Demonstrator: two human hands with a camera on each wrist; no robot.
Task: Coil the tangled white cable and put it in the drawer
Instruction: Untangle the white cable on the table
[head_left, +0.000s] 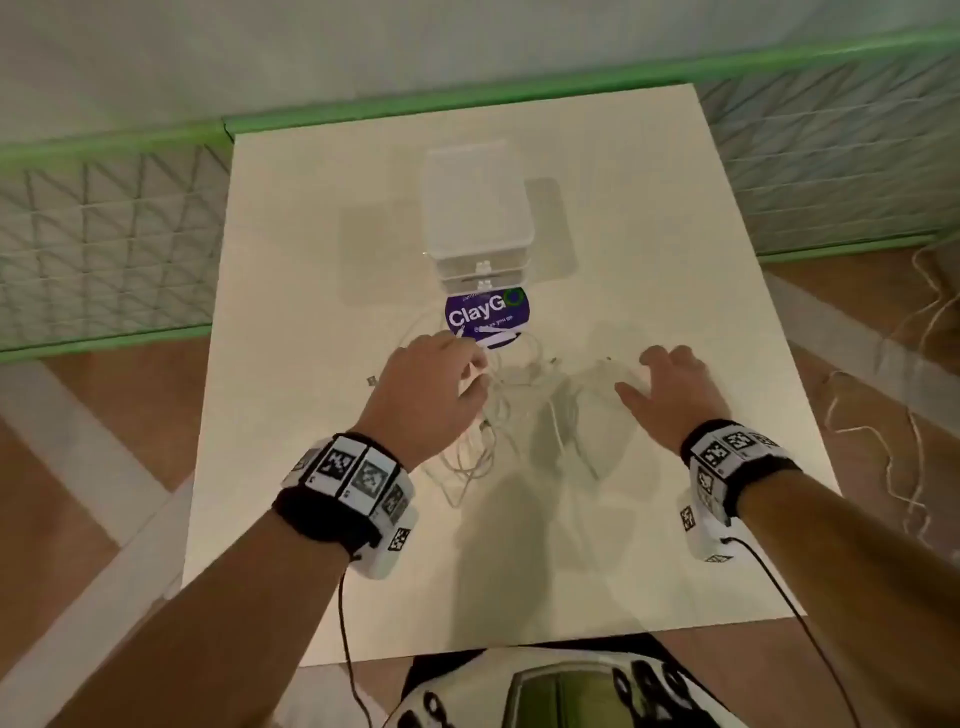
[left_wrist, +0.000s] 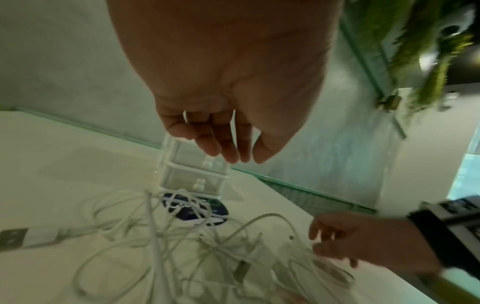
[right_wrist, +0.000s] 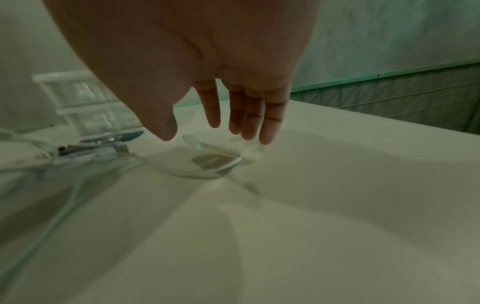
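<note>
White cable (head_left: 488, 415) lies tangled beneath both relaxed, empty hands, left (head_left: 426, 384) and right (head_left: 670, 389).

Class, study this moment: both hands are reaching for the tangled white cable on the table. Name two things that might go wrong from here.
1. The white cable lies in crossing loops; pulling one strand with the left hand may tighten a knot.
2. Strands lie over the purple sticker right in front of the clear drawer unit, whose drawers look shut; a tug might drag or tip the unit. The right hand hovers open, steadying nothing yet.
</note>
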